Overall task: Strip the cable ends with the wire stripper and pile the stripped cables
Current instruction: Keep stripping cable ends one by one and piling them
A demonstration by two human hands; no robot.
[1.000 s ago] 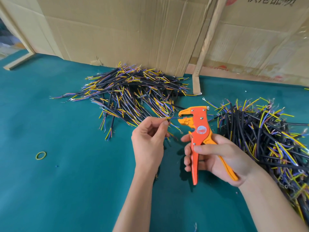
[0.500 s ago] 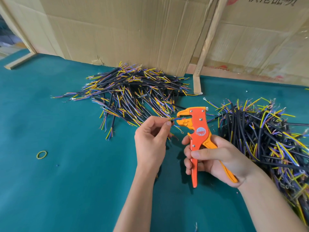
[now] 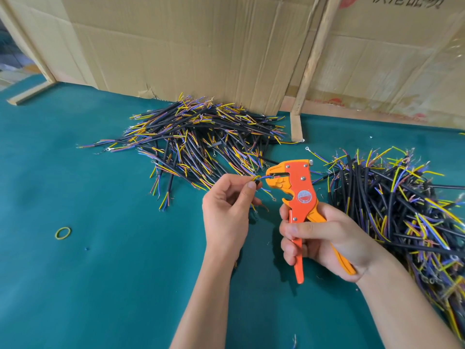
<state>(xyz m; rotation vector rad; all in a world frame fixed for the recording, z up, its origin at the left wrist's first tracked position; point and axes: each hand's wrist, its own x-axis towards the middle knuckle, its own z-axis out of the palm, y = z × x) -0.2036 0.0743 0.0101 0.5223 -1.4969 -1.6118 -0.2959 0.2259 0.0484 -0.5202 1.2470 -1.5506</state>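
Writing: dark printed characters on the cardboard [image 3: 352, 59] at the top right, cut off by the frame, unreadable to me; round red-and-white sticker on the wire stripper [image 3: 300, 187], text too small. I counted one stripper, two cable piles, one yellow rubber band [image 3: 63, 233], two hands. My right hand [image 3: 324, 238] had its grip wrapped round the stripper handles, tool upright near the tabletop [image 3: 100, 285] middle. My left hand [image 3: 226, 210] pinched one cable [image 3: 257, 182], its blue wire end fed into the stripper's mouth. Far pile [image 3: 198, 142] sat against the cardboard at the back edge; second pile [image 3: 402, 210] ran along the right edge. Front-left tabletop was open green, band alone there.
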